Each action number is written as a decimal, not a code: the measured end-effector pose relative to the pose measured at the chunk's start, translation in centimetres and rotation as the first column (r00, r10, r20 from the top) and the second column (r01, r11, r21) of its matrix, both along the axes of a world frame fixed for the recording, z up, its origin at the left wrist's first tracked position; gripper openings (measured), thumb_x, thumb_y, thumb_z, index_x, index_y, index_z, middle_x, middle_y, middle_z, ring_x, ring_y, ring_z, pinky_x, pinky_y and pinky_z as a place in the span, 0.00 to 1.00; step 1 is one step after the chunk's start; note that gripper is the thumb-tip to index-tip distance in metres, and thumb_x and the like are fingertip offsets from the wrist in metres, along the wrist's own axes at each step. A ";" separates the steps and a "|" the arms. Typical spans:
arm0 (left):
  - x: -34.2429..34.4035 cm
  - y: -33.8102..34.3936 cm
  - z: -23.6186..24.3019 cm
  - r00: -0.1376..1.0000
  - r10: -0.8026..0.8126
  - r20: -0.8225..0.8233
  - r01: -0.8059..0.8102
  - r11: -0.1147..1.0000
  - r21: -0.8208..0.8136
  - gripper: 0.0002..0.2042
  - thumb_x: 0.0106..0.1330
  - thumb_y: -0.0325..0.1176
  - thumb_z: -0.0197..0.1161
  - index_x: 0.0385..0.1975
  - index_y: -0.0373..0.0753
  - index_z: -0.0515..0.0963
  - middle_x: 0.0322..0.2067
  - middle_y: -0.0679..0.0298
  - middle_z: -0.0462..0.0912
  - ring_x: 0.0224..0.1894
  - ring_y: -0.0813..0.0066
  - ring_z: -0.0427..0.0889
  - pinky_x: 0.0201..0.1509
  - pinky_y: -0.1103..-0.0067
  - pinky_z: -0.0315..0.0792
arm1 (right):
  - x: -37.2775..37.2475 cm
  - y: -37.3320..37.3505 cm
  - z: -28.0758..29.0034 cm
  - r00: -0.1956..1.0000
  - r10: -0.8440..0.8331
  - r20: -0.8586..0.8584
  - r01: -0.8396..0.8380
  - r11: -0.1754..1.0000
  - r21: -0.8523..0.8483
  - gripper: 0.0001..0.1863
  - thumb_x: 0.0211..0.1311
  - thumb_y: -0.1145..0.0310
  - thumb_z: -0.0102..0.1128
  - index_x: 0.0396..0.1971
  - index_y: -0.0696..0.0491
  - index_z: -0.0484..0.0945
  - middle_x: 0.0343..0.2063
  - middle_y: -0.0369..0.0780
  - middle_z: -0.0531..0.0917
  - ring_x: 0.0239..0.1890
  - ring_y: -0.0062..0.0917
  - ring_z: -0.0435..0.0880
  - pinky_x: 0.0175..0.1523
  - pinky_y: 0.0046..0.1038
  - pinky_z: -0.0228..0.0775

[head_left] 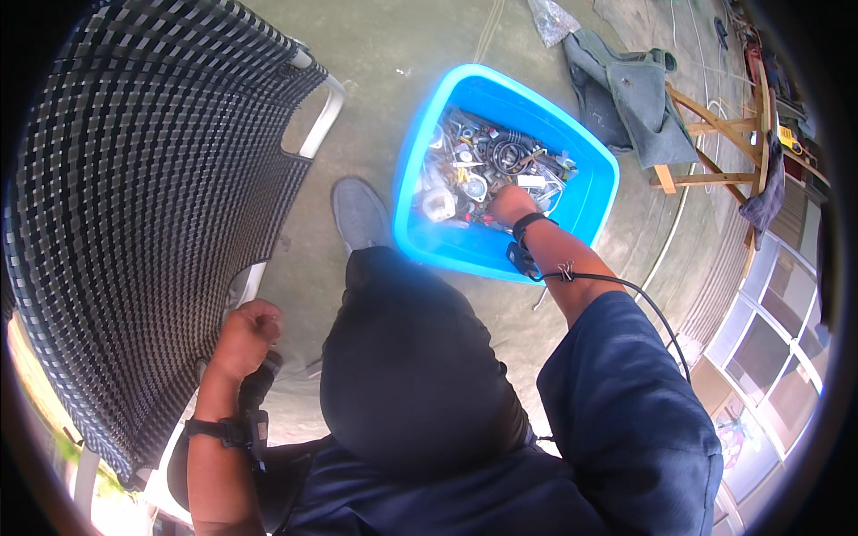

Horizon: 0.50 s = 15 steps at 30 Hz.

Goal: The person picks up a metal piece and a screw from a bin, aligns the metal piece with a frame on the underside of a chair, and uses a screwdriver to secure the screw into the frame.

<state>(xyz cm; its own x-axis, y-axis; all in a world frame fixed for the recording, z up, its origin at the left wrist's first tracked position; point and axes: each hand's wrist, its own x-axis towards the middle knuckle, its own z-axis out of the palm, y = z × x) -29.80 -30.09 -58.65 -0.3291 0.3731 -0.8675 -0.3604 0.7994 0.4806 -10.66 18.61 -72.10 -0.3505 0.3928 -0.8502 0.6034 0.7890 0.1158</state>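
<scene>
My right hand reaches down into a bright blue plastic tub on the floor. Its fingers are hidden among the jumble of small hardware inside, so whether they grip anything cannot be told. Near that hand lie a coiled black ring-shaped part, a small white block, a round metal-rimmed piece and a translucent white plastic container. My left hand hangs beside the woven chair, apart from the tub. Its fingers are curled in, with nothing visible in them.
A chair with a black-and-grey woven surface and white tubular frame fills the left side. My shoe is close to the tub. Grey cloth lies against a wooden frame at the far right. A black cable trails from my right wrist.
</scene>
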 end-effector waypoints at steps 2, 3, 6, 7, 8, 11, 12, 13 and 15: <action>0.0 -0.6 -0.3 1.000 0.027 0.012 -0.027 1.000 0.016 0.08 0.59 0.23 0.60 0.38 0.31 0.79 0.25 0.64 0.78 0.27 0.78 0.77 0.34 0.80 0.72 | 0.5 0.9 -0.1 0.984 0.174 -0.046 -0.175 0.984 -0.018 0.15 0.56 0.61 0.56 0.34 0.56 0.85 0.34 0.48 0.86 0.39 0.43 0.85 0.48 0.40 0.76; 0.0 -0.6 -0.2 0.999 0.031 0.018 -0.031 0.999 0.007 0.08 0.59 0.23 0.60 0.38 0.31 0.79 0.25 0.64 0.78 0.27 0.78 0.76 0.33 0.80 0.72 | 0.7 1.1 0.0 0.992 0.097 -0.085 -0.098 0.995 0.002 0.15 0.57 0.62 0.55 0.34 0.54 0.85 0.34 0.48 0.86 0.39 0.43 0.85 0.49 0.40 0.76; -0.5 -0.1 0.2 0.998 0.047 0.049 -0.047 0.999 -0.010 0.08 0.60 0.22 0.59 0.39 0.30 0.78 0.25 0.64 0.78 0.28 0.79 0.76 0.33 0.81 0.72 | 2.5 2.1 -0.5 0.956 0.202 -0.214 -0.192 0.979 0.066 0.13 0.58 0.63 0.53 0.33 0.51 0.85 0.35 0.47 0.85 0.39 0.44 0.84 0.48 0.42 0.76; -0.7 0.1 0.2 0.998 0.031 0.049 -0.030 0.999 -0.009 0.08 0.60 0.22 0.59 0.39 0.30 0.78 0.25 0.64 0.78 0.27 0.79 0.76 0.33 0.81 0.71 | 3.1 2.6 -0.9 0.964 0.182 -0.192 -0.177 0.983 0.042 0.13 0.58 0.63 0.53 0.33 0.51 0.85 0.34 0.47 0.85 0.39 0.44 0.84 0.48 0.42 0.76; -0.6 0.1 0.3 0.999 0.022 0.047 -0.021 1.000 -0.015 0.08 0.60 0.22 0.58 0.39 0.30 0.78 0.25 0.64 0.78 0.27 0.79 0.76 0.33 0.81 0.71 | 2.5 2.4 -0.3 0.971 0.168 -0.171 -0.168 0.986 0.010 0.13 0.59 0.63 0.53 0.34 0.51 0.84 0.34 0.47 0.85 0.39 0.44 0.84 0.47 0.42 0.76; -0.6 0.4 0.2 0.999 -0.005 0.038 0.005 1.000 -0.016 0.08 0.60 0.22 0.58 0.38 0.30 0.78 0.25 0.64 0.78 0.27 0.79 0.76 0.33 0.81 0.71 | 0.3 1.3 2.1 0.966 0.212 -0.150 -0.225 0.972 -0.074 0.11 0.58 0.64 0.57 0.34 0.51 0.85 0.36 0.46 0.86 0.40 0.40 0.86 0.46 0.39 0.77; -0.5 0.4 0.2 0.999 -0.013 0.036 0.014 1.000 -0.015 0.08 0.60 0.22 0.58 0.38 0.30 0.78 0.25 0.65 0.78 0.27 0.79 0.76 0.33 0.81 0.71 | -0.3 0.9 2.7 0.959 0.241 -0.150 -0.257 0.961 -0.102 0.10 0.58 0.65 0.59 0.34 0.51 0.86 0.37 0.45 0.86 0.41 0.38 0.86 0.45 0.38 0.77; -0.5 0.5 0.3 0.999 -0.008 0.043 0.009 1.000 -0.018 0.08 0.60 0.22 0.58 0.38 0.30 0.78 0.25 0.65 0.78 0.27 0.79 0.76 0.33 0.81 0.71 | -0.7 0.7 3.1 0.952 0.280 -0.120 -0.289 0.955 -0.066 0.09 0.57 0.64 0.61 0.34 0.51 0.86 0.36 0.45 0.86 0.40 0.38 0.86 0.44 0.38 0.77; -0.6 0.6 0.5 0.999 0.001 0.054 0.001 1.000 -0.027 0.08 0.61 0.22 0.58 0.38 0.30 0.78 0.25 0.65 0.78 0.27 0.79 0.76 0.33 0.81 0.71 | -1.4 0.4 3.2 0.934 0.353 -0.059 -0.353 0.936 -0.002 0.09 0.56 0.63 0.64 0.33 0.51 0.86 0.36 0.44 0.87 0.40 0.37 0.86 0.44 0.38 0.77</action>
